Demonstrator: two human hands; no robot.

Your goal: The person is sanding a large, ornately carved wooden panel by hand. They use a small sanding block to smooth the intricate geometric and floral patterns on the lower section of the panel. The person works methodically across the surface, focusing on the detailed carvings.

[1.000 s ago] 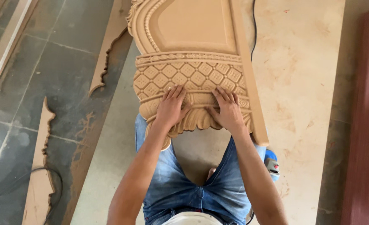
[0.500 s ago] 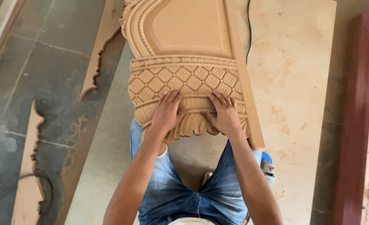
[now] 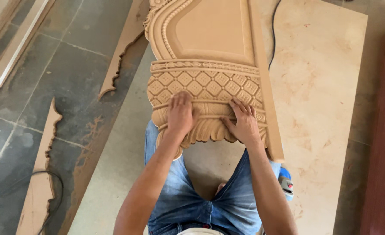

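A carved tan wooden panel [image 3: 210, 48] lies over my knees, with a diamond lattice band and a scalloped leaf edge at its near end. My left hand [image 3: 180, 114] presses flat on the carved band just below the lattice, fingers together. My right hand [image 3: 244, 122] rests flat beside it on the same band, fingers spread, near the panel's right rail. Whether either hand has something under its palm is hidden. My legs in blue jeans [image 3: 188, 196] are under the panel's near end.
A pale board [image 3: 323, 109] lies flat under and to the right of the panel. A blue power tool [image 3: 286, 182] sits by my right knee, with a black cable [image 3: 274, 30] running up. Cut-out wood offcuts [image 3: 40, 182] lie on the grey tiled floor at left. A dark red plank [image 3: 381, 143] borders the right.
My left hand has slid slightly up and closed its fingers together on the carved band. The right hand stays in place. The camera view shifted a little.
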